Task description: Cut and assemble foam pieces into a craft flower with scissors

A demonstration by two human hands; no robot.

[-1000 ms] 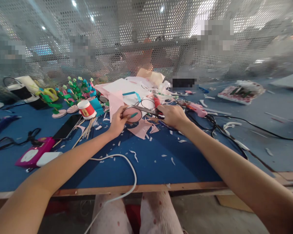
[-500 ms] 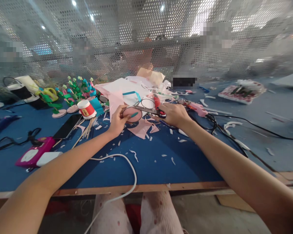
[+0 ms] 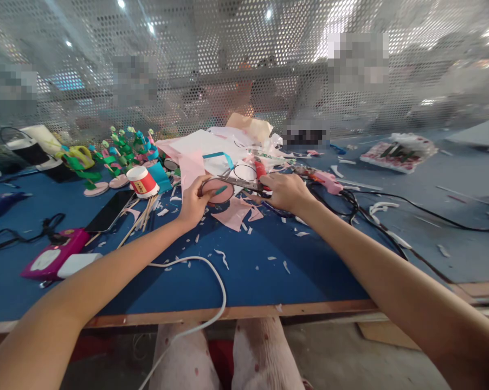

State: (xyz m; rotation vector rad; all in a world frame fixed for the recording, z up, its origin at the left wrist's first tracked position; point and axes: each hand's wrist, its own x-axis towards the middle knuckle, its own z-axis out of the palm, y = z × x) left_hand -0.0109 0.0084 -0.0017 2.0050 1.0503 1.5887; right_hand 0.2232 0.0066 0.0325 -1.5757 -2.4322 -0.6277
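My left hand (image 3: 194,205) is closed on the edge of a pink round disc (image 3: 215,194) with a dark rim. A teal sliver lies across the disc at the thumb tip; I cannot tell what it is. Scissors (image 3: 246,184) are gripped in my right hand (image 3: 287,190), with their blades pointing left at the disc's upper edge. Fingers hide most of the handles. Below that hand, a blue curved piece shows. Pink paper scraps (image 3: 237,213) lie just under the disc, and a heap of white and pink sheets (image 3: 206,145) is behind it.
At left stand a red-and-white paper cup (image 3: 142,182), green wrapped stems (image 3: 122,149), a phone (image 3: 109,211) and a magenta power strip (image 3: 56,253). A white cable (image 3: 220,281) hangs over the table edge. On the right are a pink glue gun (image 3: 328,181) and black cords (image 3: 356,208).
Everything has shifted slightly left with the view. More of the blue curved piece shows below my right hand. Both hands keep their hold.
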